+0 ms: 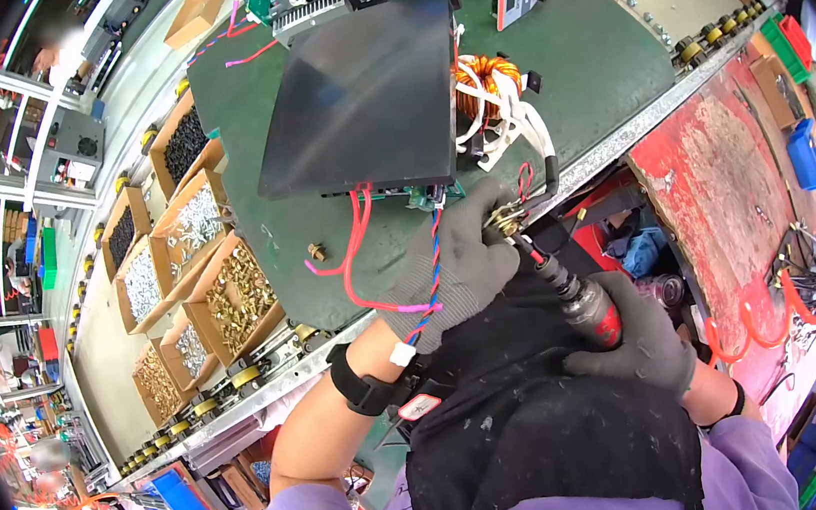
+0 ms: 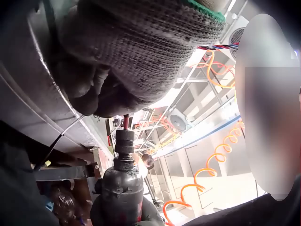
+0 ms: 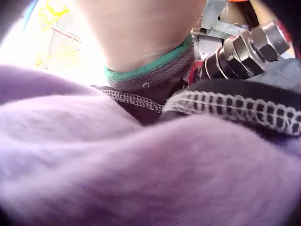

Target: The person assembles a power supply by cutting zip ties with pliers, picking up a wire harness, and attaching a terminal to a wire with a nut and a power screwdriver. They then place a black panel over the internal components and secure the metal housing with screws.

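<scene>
Both hands wear grey knit gloves. My left hand [image 1: 460, 269] pinches a brass bolt [image 1: 502, 222] at the end of a black cable [image 1: 551, 176], just off the green bench edge. In the left wrist view, the left hand's fingers [image 2: 84, 84] are curled and hide the bolt. My right hand [image 1: 644, 339] grips a power screwdriver [image 1: 587, 307], its bit pointing up at the bolt. The driver's black nose [image 2: 124, 141] sits right below the left fingers. Purple cloth covers most of the right wrist view, hiding the right fingers.
A black panel [image 1: 360, 99] lies on the green mat [image 1: 599, 72], beside a copper coil [image 1: 491, 79] with white leads. Red wires [image 1: 358, 261] hang from the panel near a loose brass fitting [image 1: 317, 252]. Fastener boxes [image 1: 232, 300] stand left; an orange coiled hose [image 1: 797, 316] hangs right.
</scene>
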Action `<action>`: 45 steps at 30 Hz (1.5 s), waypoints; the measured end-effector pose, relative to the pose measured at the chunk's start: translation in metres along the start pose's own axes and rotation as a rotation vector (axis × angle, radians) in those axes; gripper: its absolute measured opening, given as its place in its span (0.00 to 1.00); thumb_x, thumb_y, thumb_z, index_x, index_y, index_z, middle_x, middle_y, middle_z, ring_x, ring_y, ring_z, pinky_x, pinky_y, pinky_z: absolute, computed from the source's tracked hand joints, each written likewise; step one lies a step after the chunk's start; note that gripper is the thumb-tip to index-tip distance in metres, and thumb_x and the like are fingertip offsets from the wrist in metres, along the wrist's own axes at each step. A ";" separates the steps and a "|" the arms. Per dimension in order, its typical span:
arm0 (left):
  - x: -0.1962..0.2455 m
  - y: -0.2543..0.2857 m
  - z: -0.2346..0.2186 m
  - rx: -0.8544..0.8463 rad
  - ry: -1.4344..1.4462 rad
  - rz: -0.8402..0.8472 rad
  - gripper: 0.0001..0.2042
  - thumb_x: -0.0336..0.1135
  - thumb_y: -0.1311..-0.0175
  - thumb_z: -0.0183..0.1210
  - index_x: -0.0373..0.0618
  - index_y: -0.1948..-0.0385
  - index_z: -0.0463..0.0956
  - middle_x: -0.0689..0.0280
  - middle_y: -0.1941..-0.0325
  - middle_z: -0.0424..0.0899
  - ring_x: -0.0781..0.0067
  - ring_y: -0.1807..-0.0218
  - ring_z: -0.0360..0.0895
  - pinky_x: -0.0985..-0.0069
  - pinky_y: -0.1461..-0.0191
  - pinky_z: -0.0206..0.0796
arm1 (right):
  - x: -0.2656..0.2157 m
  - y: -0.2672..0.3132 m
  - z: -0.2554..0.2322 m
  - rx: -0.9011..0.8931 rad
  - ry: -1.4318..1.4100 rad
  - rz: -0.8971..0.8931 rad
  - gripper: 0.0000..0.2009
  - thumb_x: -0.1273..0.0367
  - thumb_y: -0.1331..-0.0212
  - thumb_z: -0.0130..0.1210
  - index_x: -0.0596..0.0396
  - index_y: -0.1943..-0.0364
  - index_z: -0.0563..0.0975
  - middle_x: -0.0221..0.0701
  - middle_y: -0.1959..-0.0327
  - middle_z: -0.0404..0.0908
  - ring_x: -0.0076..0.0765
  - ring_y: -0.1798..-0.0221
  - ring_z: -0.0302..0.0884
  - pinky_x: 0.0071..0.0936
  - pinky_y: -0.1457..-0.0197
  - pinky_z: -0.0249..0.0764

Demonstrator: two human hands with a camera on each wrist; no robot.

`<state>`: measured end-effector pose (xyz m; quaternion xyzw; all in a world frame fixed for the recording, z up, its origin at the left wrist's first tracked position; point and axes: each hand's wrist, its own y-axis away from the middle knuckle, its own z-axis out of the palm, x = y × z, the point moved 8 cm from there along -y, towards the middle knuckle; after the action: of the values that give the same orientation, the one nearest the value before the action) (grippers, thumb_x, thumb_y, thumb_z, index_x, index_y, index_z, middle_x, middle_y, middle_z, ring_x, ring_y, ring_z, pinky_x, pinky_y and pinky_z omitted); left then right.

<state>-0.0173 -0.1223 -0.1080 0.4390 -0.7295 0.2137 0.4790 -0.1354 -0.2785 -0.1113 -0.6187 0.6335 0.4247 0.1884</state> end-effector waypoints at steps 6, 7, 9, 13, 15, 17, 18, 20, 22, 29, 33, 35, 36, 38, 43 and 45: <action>-0.020 -0.001 0.002 0.015 0.139 -0.009 0.14 0.24 0.43 0.53 0.38 0.54 0.71 0.69 0.68 0.76 0.86 0.74 0.68 0.82 0.70 0.62 | 0.004 -0.002 0.005 0.055 -0.011 -0.048 0.40 0.54 0.62 0.74 0.57 0.44 0.67 0.45 0.61 0.82 0.53 0.59 0.83 0.41 0.55 0.77; -0.020 0.001 0.001 0.019 0.139 -0.021 0.16 0.25 0.43 0.54 0.37 0.51 0.70 0.69 0.69 0.76 0.86 0.74 0.69 0.82 0.70 0.63 | 0.006 -0.002 0.005 0.051 -0.011 -0.055 0.40 0.54 0.62 0.74 0.57 0.44 0.67 0.45 0.61 0.82 0.53 0.59 0.83 0.41 0.55 0.77; -0.019 0.007 0.000 0.032 0.136 -0.035 0.18 0.25 0.43 0.54 0.36 0.49 0.70 0.69 0.69 0.76 0.85 0.74 0.69 0.82 0.69 0.63 | 0.007 -0.003 0.003 0.078 -0.015 -0.084 0.40 0.56 0.63 0.75 0.57 0.44 0.67 0.44 0.61 0.82 0.51 0.60 0.83 0.40 0.56 0.77; -0.021 0.023 -0.014 0.132 0.085 -0.079 0.20 0.28 0.44 0.59 0.35 0.48 0.72 0.60 0.74 0.76 0.66 0.71 0.74 0.71 0.64 0.68 | 0.005 -0.006 0.004 0.050 -0.030 -0.069 0.39 0.58 0.63 0.75 0.57 0.46 0.67 0.43 0.62 0.82 0.50 0.62 0.83 0.39 0.57 0.77; -0.019 0.032 -0.019 0.102 0.189 -0.068 0.20 0.28 0.45 0.59 0.37 0.48 0.72 0.60 0.74 0.76 0.66 0.72 0.73 0.72 0.65 0.68 | 0.005 -0.007 0.004 0.057 -0.021 -0.099 0.38 0.58 0.64 0.76 0.57 0.47 0.68 0.42 0.63 0.82 0.48 0.63 0.83 0.38 0.58 0.77; -0.014 0.041 -0.028 0.150 0.086 -0.067 0.20 0.27 0.44 0.58 0.38 0.48 0.72 0.61 0.73 0.76 0.67 0.72 0.73 0.71 0.65 0.68 | 0.005 -0.009 0.004 0.042 -0.037 -0.096 0.38 0.58 0.64 0.76 0.58 0.47 0.68 0.41 0.63 0.82 0.47 0.63 0.83 0.38 0.58 0.77; -0.012 0.047 -0.034 0.187 -0.021 -0.062 0.19 0.26 0.44 0.58 0.39 0.48 0.72 0.61 0.73 0.77 0.69 0.72 0.74 0.71 0.65 0.68 | 0.005 -0.009 0.005 0.035 -0.057 -0.086 0.38 0.58 0.64 0.76 0.58 0.47 0.68 0.41 0.63 0.82 0.46 0.64 0.83 0.38 0.59 0.77; -0.019 0.062 -0.038 0.214 0.037 -0.103 0.17 0.26 0.43 0.58 0.39 0.50 0.73 0.61 0.73 0.77 0.70 0.72 0.73 0.71 0.65 0.68 | 0.009 -0.008 0.006 0.034 -0.047 -0.069 0.38 0.59 0.64 0.76 0.58 0.47 0.68 0.41 0.62 0.82 0.45 0.62 0.82 0.37 0.57 0.76; -0.025 0.080 -0.049 0.254 0.079 -0.154 0.16 0.26 0.43 0.59 0.40 0.52 0.74 0.62 0.73 0.77 0.70 0.72 0.73 0.71 0.64 0.67 | 0.014 -0.007 0.006 0.050 -0.045 -0.042 0.38 0.61 0.64 0.75 0.58 0.46 0.68 0.41 0.60 0.80 0.42 0.58 0.80 0.37 0.52 0.74; -0.091 0.201 -0.210 0.420 -0.072 -0.769 0.13 0.37 0.37 0.60 0.39 0.57 0.79 0.67 0.69 0.82 0.80 0.68 0.76 0.77 0.62 0.70 | 0.027 -0.008 0.011 0.045 -0.154 0.030 0.38 0.68 0.67 0.71 0.56 0.44 0.67 0.39 0.57 0.78 0.41 0.57 0.75 0.39 0.49 0.71; -0.207 0.260 -0.328 0.621 -0.768 -0.922 0.15 0.38 0.43 0.57 0.43 0.57 0.81 0.56 0.61 0.86 0.54 0.57 0.83 0.62 0.52 0.73 | 0.034 -0.008 0.006 0.078 -0.083 0.067 0.39 0.68 0.69 0.69 0.53 0.43 0.67 0.40 0.58 0.78 0.45 0.58 0.76 0.41 0.50 0.71; -0.239 0.257 -0.320 0.533 -0.807 -0.954 0.13 0.37 0.44 0.57 0.43 0.60 0.82 0.55 0.61 0.86 0.53 0.55 0.83 0.63 0.50 0.73 | 0.031 -0.006 0.003 0.094 -0.053 0.055 0.38 0.68 0.69 0.69 0.54 0.43 0.67 0.40 0.58 0.78 0.44 0.58 0.76 0.41 0.50 0.71; -0.245 0.253 -0.315 0.449 -0.847 -0.993 0.12 0.35 0.45 0.57 0.42 0.63 0.83 0.54 0.60 0.86 0.53 0.53 0.82 0.63 0.49 0.73 | 0.027 -0.006 0.003 0.102 -0.025 0.039 0.38 0.68 0.68 0.70 0.54 0.44 0.67 0.40 0.58 0.79 0.44 0.57 0.76 0.40 0.50 0.72; -0.245 0.248 -0.317 0.316 -0.876 -0.981 0.11 0.33 0.47 0.56 0.42 0.64 0.83 0.52 0.60 0.85 0.52 0.53 0.82 0.63 0.50 0.73 | 0.025 -0.006 0.003 0.105 -0.040 0.041 0.38 0.68 0.68 0.71 0.55 0.44 0.68 0.40 0.58 0.79 0.43 0.57 0.77 0.39 0.50 0.72; -0.271 0.256 -0.327 0.201 -1.025 -0.889 0.10 0.34 0.47 0.56 0.43 0.69 0.84 0.50 0.62 0.84 0.49 0.57 0.82 0.60 0.52 0.73 | 0.021 -0.006 -0.001 0.072 0.020 0.043 0.39 0.66 0.67 0.74 0.56 0.45 0.68 0.41 0.58 0.79 0.40 0.56 0.78 0.37 0.50 0.73; -0.229 0.259 -0.331 0.432 -0.997 -1.081 0.12 0.38 0.44 0.55 0.48 0.63 0.84 0.51 0.57 0.84 0.47 0.54 0.81 0.57 0.48 0.72 | 0.012 -0.007 0.000 0.050 -0.022 -0.065 0.39 0.62 0.66 0.76 0.56 0.46 0.68 0.41 0.59 0.80 0.40 0.58 0.80 0.36 0.51 0.74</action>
<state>-0.0309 0.3556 -0.1338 0.8632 -0.4850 -0.1359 0.0346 -0.1306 -0.2852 -0.1229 -0.6294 0.6214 0.4091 0.2243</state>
